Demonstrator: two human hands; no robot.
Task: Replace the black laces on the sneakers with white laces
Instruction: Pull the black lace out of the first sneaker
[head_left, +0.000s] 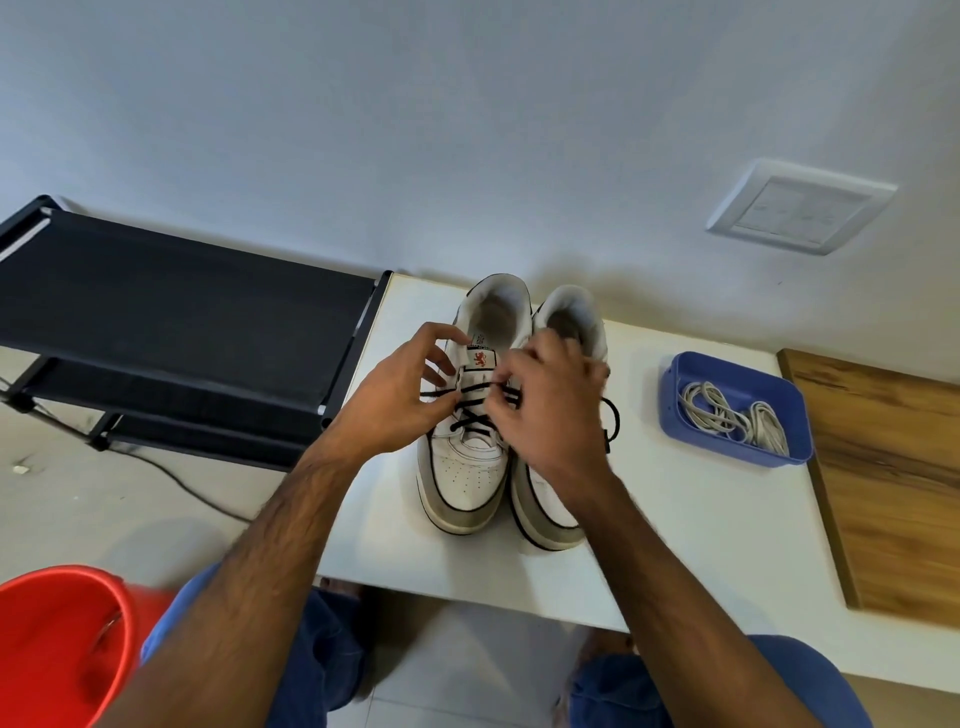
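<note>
Two white sneakers sit side by side on a white table (675, 545), toes toward the person. The blue tray is the landmark. Left sneaker (465, 467) lies well left of the blue tray (675, 410); right sneaker (550, 519) is between it and the tray, touching the left one. Black lace (470, 418) is still threaded through the left sneaker's lower eyelets, crossing over the tongue. Left hand (400, 400) pinches the lace at the left eyelet row, thumb and index together, other fingers curled loosely above. Right hand (550, 410) pinches the same lace near the top crossing, fingers bunched; it covers most of the right sneaker's lacing. A loose black lace loop (613, 421) shows just right of the right hand, toward the tray. White laces (732, 418) lie coiled inside the tray, untouched. Wooden board (893, 467) lies right of the tray, touching it. Black shoe rack (182, 312) stands far left of the tray, beyond the table edge. Red bucket (57, 644) sits at lower left on the floor. Wall switch plate (800, 208) is above the tray.
</note>
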